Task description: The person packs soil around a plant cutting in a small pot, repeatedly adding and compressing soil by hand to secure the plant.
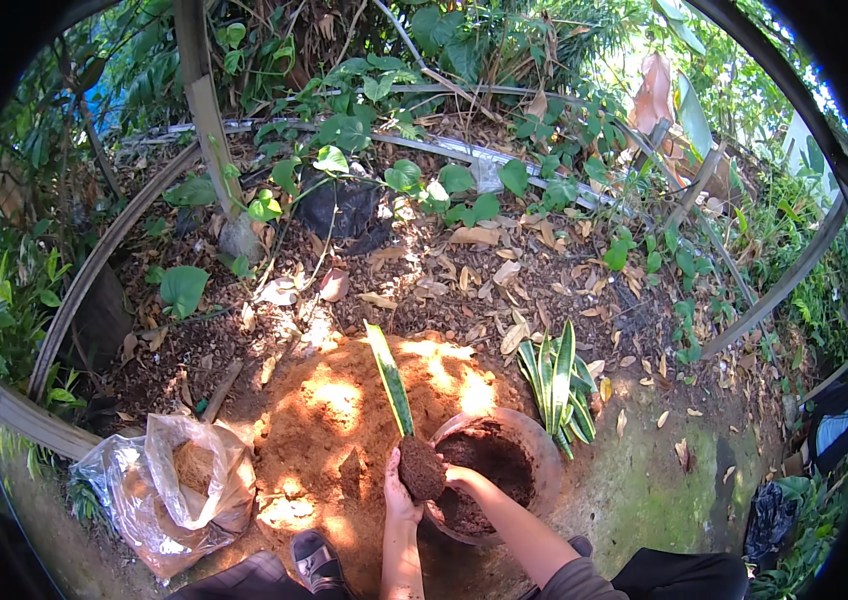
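My left hand (399, 497) cups a dark brown ball of soil (421, 470) from its left side. From the top of the ball rises one long green leaf cutting with yellow edges (389, 378), probably snake plant, leaning slightly left. Against the right side of the ball is my right hand (458, 480), its fingers mostly hidden. Behind and below both hands stands a round, wide pot (542, 450), with dark soil (489, 462) inside. More yellow-edged leaves (559, 385) lie in a bunch just beyond the pot's right rim.
A mound of orange-brown soil (329, 400) lies left of the pot. Left of it sits an open clear plastic bag (169, 490) holding brown fibrous material. Dry leaves (484, 270) litter the ground beyond. Curved poles (109, 265) frame the sides; a black plastic bag (772, 520) lies far right.
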Available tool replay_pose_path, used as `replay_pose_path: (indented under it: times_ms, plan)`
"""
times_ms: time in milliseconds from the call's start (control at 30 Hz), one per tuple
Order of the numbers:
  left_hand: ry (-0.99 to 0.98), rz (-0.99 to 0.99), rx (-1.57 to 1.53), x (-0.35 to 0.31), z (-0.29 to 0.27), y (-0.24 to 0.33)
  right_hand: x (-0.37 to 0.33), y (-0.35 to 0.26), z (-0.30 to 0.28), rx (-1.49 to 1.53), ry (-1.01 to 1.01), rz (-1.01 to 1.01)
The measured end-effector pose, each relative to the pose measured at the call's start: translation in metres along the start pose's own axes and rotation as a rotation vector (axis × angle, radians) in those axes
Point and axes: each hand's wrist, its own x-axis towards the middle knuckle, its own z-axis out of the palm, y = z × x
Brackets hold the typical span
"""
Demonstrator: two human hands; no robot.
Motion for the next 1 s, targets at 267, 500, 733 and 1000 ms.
replay_pose_path:
  times_ms: [267, 500, 733, 1000]
  plan:
    - [0.034, 0.007, -0.087, -0.010, 0.005, 0.004, -0.099, -0.102, -0.030, 0.779, 0.102, 0.213]
    - [0.004, -0.012, -0.063, -0.025, 0.011, 0.014, -0.116, -0.109, -0.042, 1.015, 0.459, 0.083]
    - [0.084, 0.004, -0.009, -0.026, 0.012, 0.016, -0.078, -0.084, -0.040, 0.009, 0.688, 0.005]
    - [0.033, 0.026, -0.064, -0.018, 0.016, 0.012, -0.024, -0.039, -0.031, -0.520, 0.611, -0.013]
